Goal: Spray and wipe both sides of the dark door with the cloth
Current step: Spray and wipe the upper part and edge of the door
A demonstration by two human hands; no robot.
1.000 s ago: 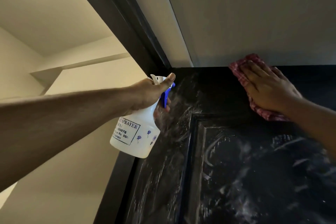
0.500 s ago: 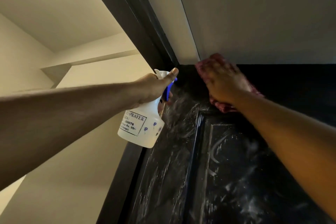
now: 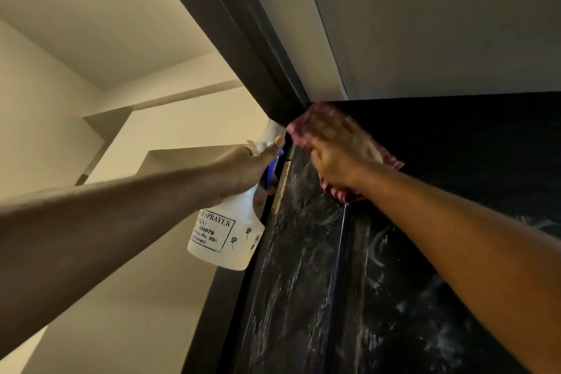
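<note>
Overhead: the view tilts up at the top hinge-side corner of the dark door (image 3: 394, 297), where it meets the dark door frame (image 3: 230, 48) under a pale wall (image 3: 425, 24).
Cloth (image 3: 306, 127): red-and-white checked, spread flat against the door face in that top corner. Its upper edge touches the frame and one end pokes out below the wrist.
Right hand (image 3: 340, 158): palm down on the Cloth, fingers fairly straight and pointing up-left, pressing it onto the door. Blur hides the fingertips.
Left hand (image 3: 246, 170): wrapped round the neck of a white spray bottle (image 3: 224, 237), thumb stretched forward along the top of the spray head. Fingers curl underneath by the blue trigger (image 3: 271, 173); whether it is squeezed, I cannot tell.
Bottle position: held in the air just left of the door's edge, nozzle end towards the door. It has a boxed label reading "SPRAYER" and small blue flowers on its side.
Hinge (image 3: 280, 188): brass, on the door's edge, between the bottle and the Cloth.
Door surface: whitish smears and wet streaks cover the panels below the Cloth; the top strip to the right looks plain dark.
Left side: cream walls and ceiling.
</note>
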